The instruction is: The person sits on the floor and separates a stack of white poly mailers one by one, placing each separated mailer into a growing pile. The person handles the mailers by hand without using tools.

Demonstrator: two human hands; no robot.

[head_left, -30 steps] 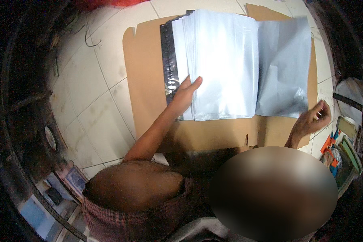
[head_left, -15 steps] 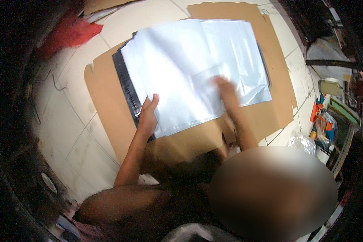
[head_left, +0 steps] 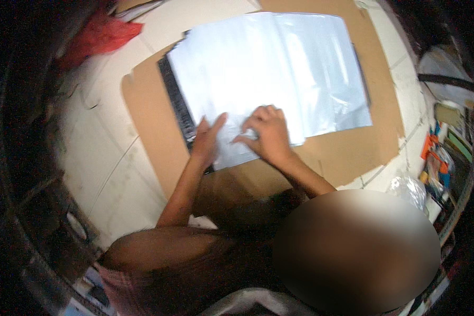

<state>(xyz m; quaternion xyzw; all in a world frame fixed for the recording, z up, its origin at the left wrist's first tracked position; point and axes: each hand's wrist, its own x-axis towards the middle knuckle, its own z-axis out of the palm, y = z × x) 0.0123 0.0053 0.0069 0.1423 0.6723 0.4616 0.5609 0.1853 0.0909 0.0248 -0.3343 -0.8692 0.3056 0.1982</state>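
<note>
A stack of white plastic mailing bags (head_left: 231, 63) with dark strips along its left edge lies spread in front of me. My left hand (head_left: 206, 142) rests on the stack's lower left corner. Its thumb and forefinger are stretched out and apart, while the other fingers are hidden. Just to the right, my right hand (head_left: 268, 134) hovers over or touches the near edge of the bags. Its fingers are bent, with a gap between them and the thumb, and nothing shows inside. Whether its fingertips touch the plastic I cannot tell.
Brown flattened cardboard (head_left: 347, 152) lies under the bags on white floor tiles (head_left: 108, 131). A red plastic bag (head_left: 108, 34) sits at the far left. Orange and blue items (head_left: 437, 158), a clear plastic bag (head_left: 405, 190) and shelving line the right side.
My right hand has come left and nearer, from the middle of the bags to beside my left hand. My left thumb has spread outward. The whole view has shifted slightly.
</note>
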